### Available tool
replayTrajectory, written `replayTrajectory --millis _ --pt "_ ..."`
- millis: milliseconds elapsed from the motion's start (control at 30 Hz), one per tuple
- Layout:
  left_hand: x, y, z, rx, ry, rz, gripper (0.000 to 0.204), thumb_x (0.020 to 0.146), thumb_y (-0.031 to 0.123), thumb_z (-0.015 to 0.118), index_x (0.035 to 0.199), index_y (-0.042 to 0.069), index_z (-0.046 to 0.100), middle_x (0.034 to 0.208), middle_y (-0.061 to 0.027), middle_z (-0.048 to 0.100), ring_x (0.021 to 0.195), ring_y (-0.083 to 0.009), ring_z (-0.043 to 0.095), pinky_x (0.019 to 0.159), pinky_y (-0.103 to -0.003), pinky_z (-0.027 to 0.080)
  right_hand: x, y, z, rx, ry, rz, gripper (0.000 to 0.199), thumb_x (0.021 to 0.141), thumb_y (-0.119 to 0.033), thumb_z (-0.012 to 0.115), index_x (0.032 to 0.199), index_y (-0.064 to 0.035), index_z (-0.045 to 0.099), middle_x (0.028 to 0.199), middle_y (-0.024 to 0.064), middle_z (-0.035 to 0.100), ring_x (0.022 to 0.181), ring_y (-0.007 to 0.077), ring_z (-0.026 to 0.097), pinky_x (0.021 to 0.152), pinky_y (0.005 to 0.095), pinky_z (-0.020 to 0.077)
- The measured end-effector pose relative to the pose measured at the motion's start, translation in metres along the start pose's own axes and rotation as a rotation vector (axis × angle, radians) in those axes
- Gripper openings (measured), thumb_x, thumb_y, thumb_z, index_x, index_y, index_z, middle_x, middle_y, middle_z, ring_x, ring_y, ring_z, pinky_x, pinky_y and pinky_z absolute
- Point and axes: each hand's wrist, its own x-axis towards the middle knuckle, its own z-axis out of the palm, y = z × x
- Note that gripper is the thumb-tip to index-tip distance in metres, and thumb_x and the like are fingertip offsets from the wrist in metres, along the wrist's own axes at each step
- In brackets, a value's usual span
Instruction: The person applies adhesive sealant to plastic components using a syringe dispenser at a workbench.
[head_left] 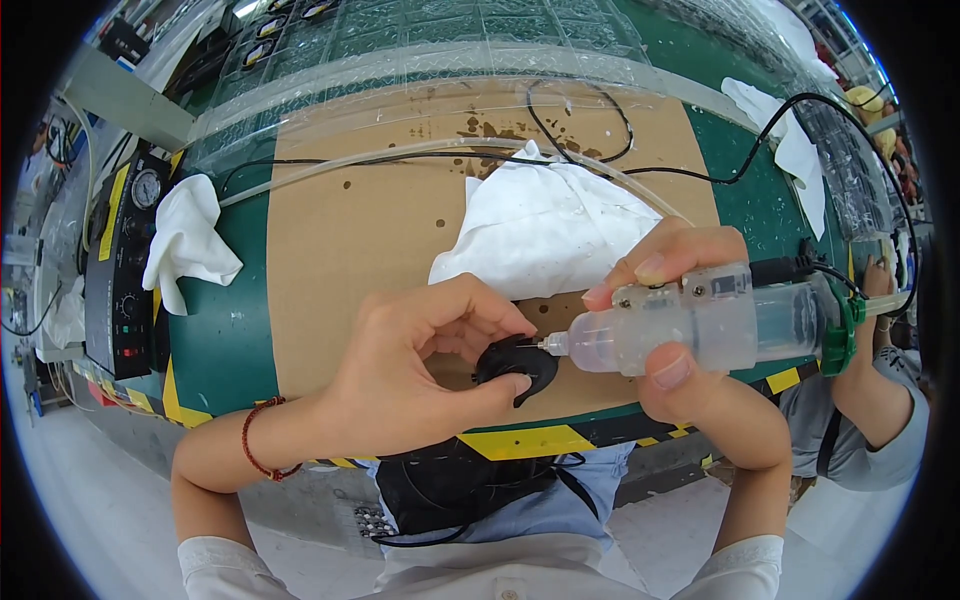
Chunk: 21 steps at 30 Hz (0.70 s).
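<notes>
Both hands busy: left hand (400,370) has a small black part (527,362) pinched, thumb on its near edge, fingers curled round the far side; right hand (705,250) is clamped round a fat clear syringe (690,335), thumb this side, fingers over the top. Hands apart, w/ only the needle (553,344) bridging the gap. Tip's right at the part, though can't tell from here if it's touching.

Part's up off the tabletop (245,345), approx. over the near edge of the cardboard (330,270), just this side of a crumpled white cloth (550,225). Looks light, prob. stiff plastic, smooth & curved, so I'd reckon it could twist or slip in a loose pinch. Best grip, IMO: outer rim, thumb vs. fingers, skin clear of the needle. Syringe looks bulkier, poss. a bit nose-heavy; hold round the mid sleeve makes sense. Needle's the fragile bit, I'd say: no side load.

Far left, gauge box (128,270) w/ 2nd cloth (190,240) beside it.
</notes>
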Motion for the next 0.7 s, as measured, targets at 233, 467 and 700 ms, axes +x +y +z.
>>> replayTrajectory --millis 233,467,700 --pt "-0.0008 0.0013 0.0003 -0.006 0.001 -0.003 0.03 0.066 -0.006 0.064 0.093 -0.002 0.051 0.091 -0.0082 0.058 0.086 -0.0105 0.055 0.078 -0.023 0.043 0.0019 0.0 -0.0032 -0.033 -0.06 -0.036 0.052 0.073 -0.051 0.053 0.093 -0.0068 0.036 0.076 0.0085 0.044 0.062 0.0141 0.053 0.055 0.024 0.0434" --pt "0.0007 -0.002 0.0018 -0.003 0.02 0.041 0.028 0.067 -0.003 0.065 0.091 -0.003 0.052 0.088 -0.0082 0.058 0.081 -0.0103 0.057 0.075 -0.022 0.045 0.0039 -0.0024 -0.0056 -0.051 -0.082 -0.027 0.051 0.074 -0.051 0.052 0.093 -0.0066 0.035 0.076 0.0087 0.044 0.061 0.0139 0.053 0.056 0.024 0.0432" --pt "0.001 -0.0028 0.0029 -0.02 0.047 0.068 0.025 0.067 0.0 0.065 0.089 -0.005 0.053 0.084 -0.0083 0.059 0.077 -0.01 0.058 0.072 -0.022 0.047 0.0028 -0.0001 -0.0056 -0.063 -0.102 -0.071 0.051 0.074 -0.051 0.053 0.093 -0.0068 0.035 0.077 0.0086 0.044 0.062 0.0138 0.053 0.056 0.0244 0.0433"
